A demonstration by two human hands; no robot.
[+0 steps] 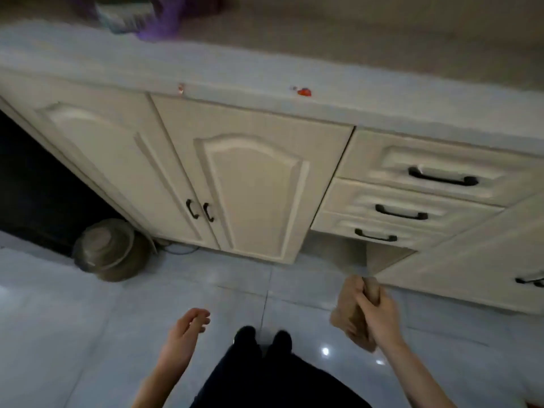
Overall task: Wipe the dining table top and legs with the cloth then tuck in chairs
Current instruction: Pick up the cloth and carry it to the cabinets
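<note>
The head view, the only one given, is aimed downward and is somewhat blurred. A pale tiled floor [88,334] is seen below, with a pair of dark-trousered legs [265,372] and dark feet at the bottom centre. Ahead stands a run of cream kitchen cabinets [250,187] with black handles, two doors at the centre and a stack of drawers [412,195] to the right, all under a grey countertop [235,75]. A round brownish pot [109,248] is set on the floor by the left end of the cabinets. The right hand [379,313] is closed tight around a bunched tan cloth [350,316], which hangs from the fist above the floor, near the lower cabinet corner. The left hand [185,334] is held empty over the floor, palm inward, fingers loosely curled and apart. No dining table and no chairs are shown anywhere. What appears to be purple fabric [164,16] at the top edge is too blurred to be named with confidence. Judged from this, the cloth is in hand but wiping is not under way here; whether any of the top or legs has been wiped cannot be told, and the chairs are yet to be found and tucked in.
</note>
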